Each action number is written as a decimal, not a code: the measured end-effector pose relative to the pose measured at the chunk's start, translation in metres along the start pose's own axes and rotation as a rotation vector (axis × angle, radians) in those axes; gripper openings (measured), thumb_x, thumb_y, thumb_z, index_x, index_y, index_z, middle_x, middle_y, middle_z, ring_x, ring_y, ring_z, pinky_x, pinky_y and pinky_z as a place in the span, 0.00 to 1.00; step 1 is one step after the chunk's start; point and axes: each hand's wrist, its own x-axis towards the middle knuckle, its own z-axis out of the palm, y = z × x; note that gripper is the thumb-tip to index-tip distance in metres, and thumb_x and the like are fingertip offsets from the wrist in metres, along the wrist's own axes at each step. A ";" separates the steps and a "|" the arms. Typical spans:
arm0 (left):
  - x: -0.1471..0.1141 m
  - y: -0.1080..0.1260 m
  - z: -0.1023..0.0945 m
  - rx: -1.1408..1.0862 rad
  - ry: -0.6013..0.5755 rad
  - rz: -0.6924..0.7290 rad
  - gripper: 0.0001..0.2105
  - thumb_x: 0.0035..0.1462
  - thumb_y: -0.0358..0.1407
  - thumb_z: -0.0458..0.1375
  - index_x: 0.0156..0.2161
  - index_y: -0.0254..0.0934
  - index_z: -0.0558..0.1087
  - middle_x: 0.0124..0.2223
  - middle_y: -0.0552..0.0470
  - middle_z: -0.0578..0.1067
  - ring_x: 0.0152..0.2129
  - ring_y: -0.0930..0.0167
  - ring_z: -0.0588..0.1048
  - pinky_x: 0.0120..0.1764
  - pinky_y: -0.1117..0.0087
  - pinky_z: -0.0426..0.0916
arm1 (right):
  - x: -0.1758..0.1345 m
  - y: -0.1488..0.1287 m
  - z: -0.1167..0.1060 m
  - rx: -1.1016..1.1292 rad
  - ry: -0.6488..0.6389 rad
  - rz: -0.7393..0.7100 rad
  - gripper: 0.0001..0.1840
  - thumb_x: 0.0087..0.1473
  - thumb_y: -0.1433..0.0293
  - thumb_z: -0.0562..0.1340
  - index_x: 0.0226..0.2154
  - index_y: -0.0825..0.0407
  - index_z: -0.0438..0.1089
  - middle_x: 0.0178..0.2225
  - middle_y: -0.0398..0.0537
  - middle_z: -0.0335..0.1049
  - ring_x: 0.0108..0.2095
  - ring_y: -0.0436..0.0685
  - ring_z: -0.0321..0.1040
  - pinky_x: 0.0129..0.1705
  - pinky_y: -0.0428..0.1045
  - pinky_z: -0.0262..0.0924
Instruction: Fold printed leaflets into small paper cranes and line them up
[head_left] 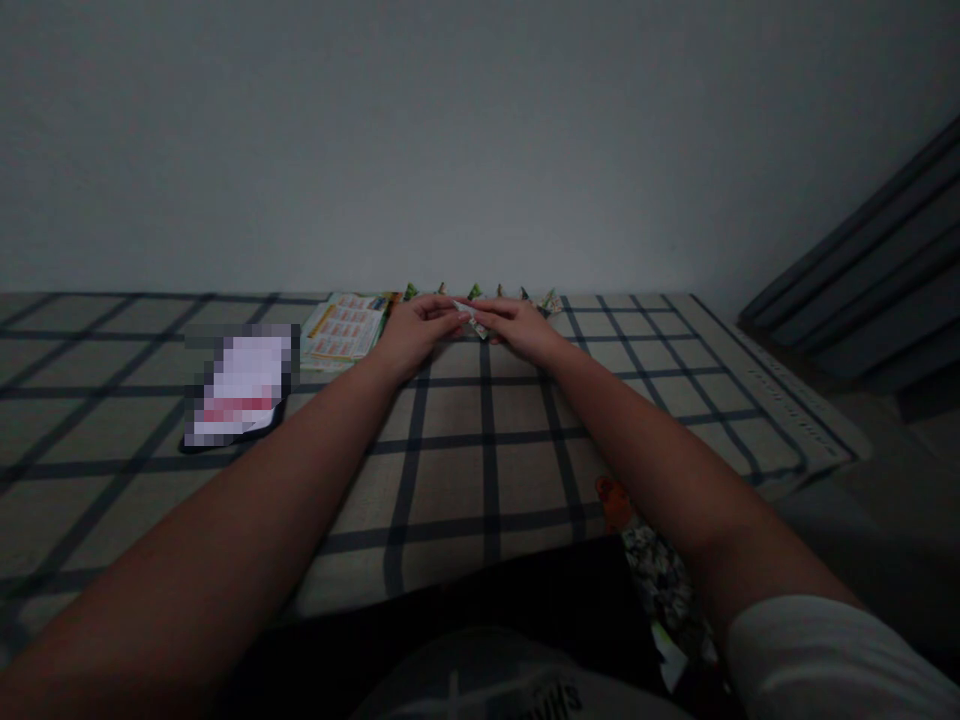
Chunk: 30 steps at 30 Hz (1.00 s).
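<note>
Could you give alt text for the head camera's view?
Small patterned piece in the grip of a person's left hand and right hand, above a checked cloth. Pointed pieces line up beyond; printed sheets and a blurred device lie to the left.

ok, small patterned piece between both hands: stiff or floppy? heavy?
The small piece is probably light, as the left hand and right hand merely pinch it. Likely fairly stiff, since it shows no droop. Perhaps easily creased: it looks papery.

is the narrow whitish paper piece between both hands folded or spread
Apparently folded: the narrow whitish paper piece looks compact and pointed; individual creases are unclear.
</note>
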 end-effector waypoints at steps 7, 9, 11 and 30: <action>0.005 -0.004 -0.003 0.166 0.116 0.053 0.20 0.41 0.46 0.75 0.36 0.34 0.79 0.33 0.50 0.79 0.31 0.70 0.75 0.40 0.67 0.71 | 0.005 0.002 -0.002 -0.082 0.038 -0.142 0.12 0.56 0.62 0.69 0.41 0.52 0.81 0.43 0.51 0.79 0.45 0.56 0.73 0.51 0.52 0.66; 0.007 -0.005 -0.005 0.225 0.145 0.074 0.17 0.42 0.43 0.74 0.34 0.35 0.78 0.31 0.52 0.78 0.30 0.71 0.74 0.39 0.68 0.70 | 0.006 0.002 -0.002 -0.086 0.060 -0.148 0.12 0.54 0.63 0.70 0.39 0.53 0.79 0.41 0.50 0.78 0.43 0.56 0.72 0.52 0.53 0.65; 0.007 -0.004 -0.005 0.294 0.162 0.118 0.14 0.43 0.42 0.73 0.31 0.36 0.77 0.30 0.53 0.76 0.30 0.71 0.73 0.38 0.69 0.68 | 0.007 0.003 -0.002 -0.096 0.086 -0.150 0.12 0.52 0.64 0.70 0.37 0.53 0.77 0.39 0.49 0.77 0.42 0.56 0.71 0.50 0.53 0.65; 0.004 -0.003 -0.003 0.301 0.106 0.125 0.14 0.44 0.42 0.72 0.30 0.36 0.74 0.26 0.56 0.73 0.23 0.74 0.68 0.28 0.73 0.61 | 0.004 0.003 0.003 -0.007 0.049 -0.069 0.13 0.53 0.62 0.68 0.29 0.51 0.66 0.28 0.40 0.65 0.27 0.50 0.60 0.30 0.46 0.56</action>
